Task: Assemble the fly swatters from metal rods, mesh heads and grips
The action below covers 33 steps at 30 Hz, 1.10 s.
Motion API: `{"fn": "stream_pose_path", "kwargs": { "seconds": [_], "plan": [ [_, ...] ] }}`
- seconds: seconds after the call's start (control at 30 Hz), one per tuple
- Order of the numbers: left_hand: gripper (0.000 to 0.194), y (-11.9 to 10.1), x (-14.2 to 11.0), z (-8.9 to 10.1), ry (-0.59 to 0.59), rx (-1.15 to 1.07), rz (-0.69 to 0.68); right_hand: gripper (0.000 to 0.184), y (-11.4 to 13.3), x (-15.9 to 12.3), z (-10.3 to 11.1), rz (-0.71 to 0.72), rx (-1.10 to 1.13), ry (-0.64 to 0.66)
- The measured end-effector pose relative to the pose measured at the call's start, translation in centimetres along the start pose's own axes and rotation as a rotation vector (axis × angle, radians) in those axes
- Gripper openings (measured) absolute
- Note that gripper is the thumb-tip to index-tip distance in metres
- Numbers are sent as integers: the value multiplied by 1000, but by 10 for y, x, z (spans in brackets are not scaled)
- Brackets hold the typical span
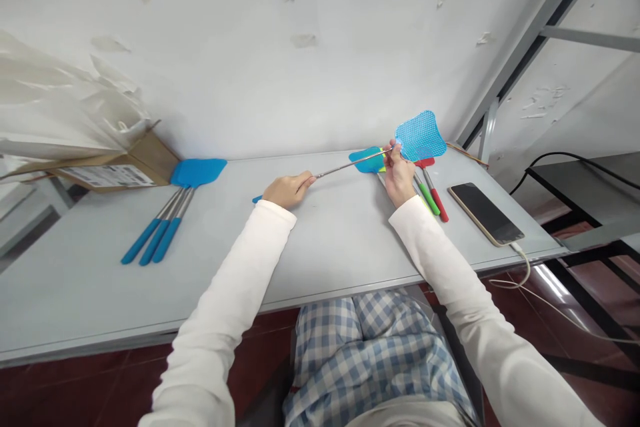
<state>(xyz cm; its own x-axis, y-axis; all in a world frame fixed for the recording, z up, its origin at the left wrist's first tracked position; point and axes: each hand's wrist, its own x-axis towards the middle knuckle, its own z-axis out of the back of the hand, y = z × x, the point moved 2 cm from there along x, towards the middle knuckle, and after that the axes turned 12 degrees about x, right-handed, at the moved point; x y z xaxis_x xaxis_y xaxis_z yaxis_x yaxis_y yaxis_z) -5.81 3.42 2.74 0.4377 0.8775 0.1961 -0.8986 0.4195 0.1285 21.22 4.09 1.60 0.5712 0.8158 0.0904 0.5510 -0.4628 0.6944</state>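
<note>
The right hand (399, 175) pinches the blue mesh fly swatter (421, 136) at its neck above the table (320, 247), the left hand (289, 191) closed around its thin metal shaft (353, 163) (a loose pinch could let it drop onto the red-handled swatter (437, 203)).

Left arm (235, 273), right arm (445, 253) white-sleeved, reaching forward over worktop (320, 247). Left hand (287, 190) curled shut, low; right hand (399, 175) raised higher, fingers pinched.

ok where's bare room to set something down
Bare table lies between the left hand and right hand, and from the left hand to the blue-handled swatters. It's crowded past the right hand, around the red-handled swatter and phone.
</note>
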Motion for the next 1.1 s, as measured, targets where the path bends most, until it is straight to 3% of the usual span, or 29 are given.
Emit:
{"fn": "stream_pose_path", "kwargs": {
  "seconds": [0.4, 0.6, 0.67, 0.8, 1.1],
  "plan": [
    [43, 36, -6, -14, -91, 38, -4, 21, 10, -1, -2, -3, 106, -96],
    [42, 46, -11, -19, -129, 42, 24, 21, 20, -9, -7, -55, 120, 37],
    [42, 49, -12, -18, -132, 54, 46, 18, 27, -8, -6, -36, 169, 24],
    [41, 48, -13, -17, -104, 72, 64, 16, 32, -2, -1, 31, 273, -98],
    [46, 29, -8, -15, -63, 129, 69, 35, 25, 2, 4, 121, 225, -127]
  ]
}}
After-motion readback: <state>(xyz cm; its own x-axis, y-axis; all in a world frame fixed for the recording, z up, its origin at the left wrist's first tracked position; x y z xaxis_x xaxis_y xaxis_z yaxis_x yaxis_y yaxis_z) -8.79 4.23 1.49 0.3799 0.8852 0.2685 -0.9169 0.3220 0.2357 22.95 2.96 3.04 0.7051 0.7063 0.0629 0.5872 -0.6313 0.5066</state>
